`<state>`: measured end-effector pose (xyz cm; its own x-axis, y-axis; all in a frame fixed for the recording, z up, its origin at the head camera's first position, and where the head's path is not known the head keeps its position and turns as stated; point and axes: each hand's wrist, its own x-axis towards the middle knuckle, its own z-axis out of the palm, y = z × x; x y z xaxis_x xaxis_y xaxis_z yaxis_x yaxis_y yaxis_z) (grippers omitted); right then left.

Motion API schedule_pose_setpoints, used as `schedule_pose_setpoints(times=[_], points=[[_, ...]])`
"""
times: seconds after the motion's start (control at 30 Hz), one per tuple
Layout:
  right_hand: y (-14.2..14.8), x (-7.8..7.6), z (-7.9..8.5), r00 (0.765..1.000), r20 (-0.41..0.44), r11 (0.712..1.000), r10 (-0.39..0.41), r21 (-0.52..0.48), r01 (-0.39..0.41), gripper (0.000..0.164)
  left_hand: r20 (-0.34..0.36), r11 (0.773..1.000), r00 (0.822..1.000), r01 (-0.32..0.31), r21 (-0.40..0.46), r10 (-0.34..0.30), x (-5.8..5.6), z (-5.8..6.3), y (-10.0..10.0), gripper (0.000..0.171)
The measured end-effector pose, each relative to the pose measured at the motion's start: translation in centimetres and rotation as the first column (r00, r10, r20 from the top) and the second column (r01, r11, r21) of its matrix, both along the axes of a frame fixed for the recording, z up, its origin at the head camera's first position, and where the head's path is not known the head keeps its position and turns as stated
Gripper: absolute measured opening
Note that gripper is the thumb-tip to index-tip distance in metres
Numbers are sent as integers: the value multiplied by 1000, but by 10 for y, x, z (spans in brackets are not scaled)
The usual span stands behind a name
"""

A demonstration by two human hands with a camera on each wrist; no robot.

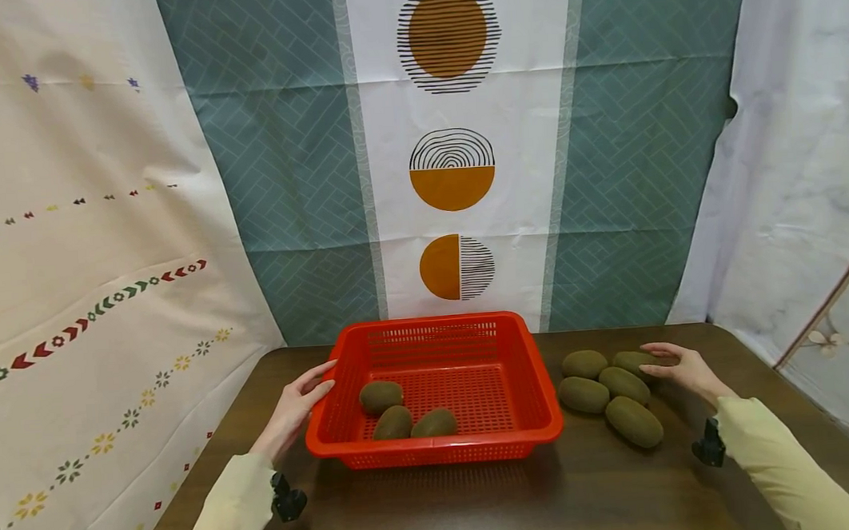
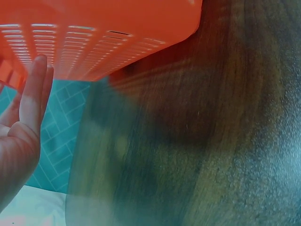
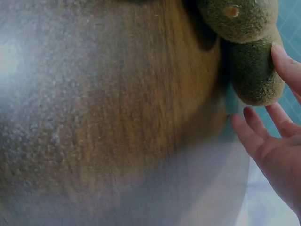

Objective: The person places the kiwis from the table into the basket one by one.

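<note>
A red plastic basket (image 1: 434, 441) stands on the table, with three brown kiwis inside: one kiwi (image 1: 381, 397) at the left, another kiwi (image 1: 393, 423) and a third kiwi (image 1: 435, 423) near the front wall. My left hand (image 1: 297, 408) is at the basket's left side, fingers extended against or close to its slotted wall. To the basket's right lies a group of several kiwis (image 1: 624, 385). My right hand (image 1: 685, 370) is spread around the end of the far right kiwi (image 3: 256, 75). Its thumb is at the fruit's side; whether it touches is unclear.
The dark wooden table (image 1: 437, 512) extends in front of the basket. Behind it hangs a patterned cloth (image 1: 283, 184), with a white embroidered cloth (image 1: 91, 234) on the left and a marbled cloth (image 1: 790, 238) on the right. A dark wrist camera sits at each sleeve.
</note>
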<state>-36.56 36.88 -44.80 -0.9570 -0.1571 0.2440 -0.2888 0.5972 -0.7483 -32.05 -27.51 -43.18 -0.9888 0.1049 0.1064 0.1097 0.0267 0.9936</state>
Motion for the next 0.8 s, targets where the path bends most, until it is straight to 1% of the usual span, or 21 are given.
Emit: schedule_pose_setpoints(times=[0.2, 0.3, 0.4, 0.57, 0.67, 0.8], points=[[-2, -2, -4, 998, 42, 998, 36, -43, -34, 53, 3, 1000, 1000, -1, 2, 1, 0, 0, 0, 50], [-4, -3, -3, 997, 71, 998, 34, -58, -30, 53, 11, 1000, 1000, -4, 4, 4, 0, 0, 0, 51], [-5, -4, -2, 996, 83, 999, 13, -54, -9, 54, 12, 1000, 1000, -10, -3, 10, 0, 1, 0, 50], [-7, -5, -2, 997, 72, 999, -28, -38, 30, 55, 10, 1000, 1000, -20, -8, 21, -1, 2, 0, 49], [-7, -3, -2, 996, 73, 997, -46, -52, 50, 56, 17, 1000, 1000, -15, -3, 15, -1, 2, 0, 50], [-5, 0, 1, 996, 75, 995, -48, -81, 54, 57, 24, 1000, 1000, -10, -3, 10, -1, 2, 0, 50]])
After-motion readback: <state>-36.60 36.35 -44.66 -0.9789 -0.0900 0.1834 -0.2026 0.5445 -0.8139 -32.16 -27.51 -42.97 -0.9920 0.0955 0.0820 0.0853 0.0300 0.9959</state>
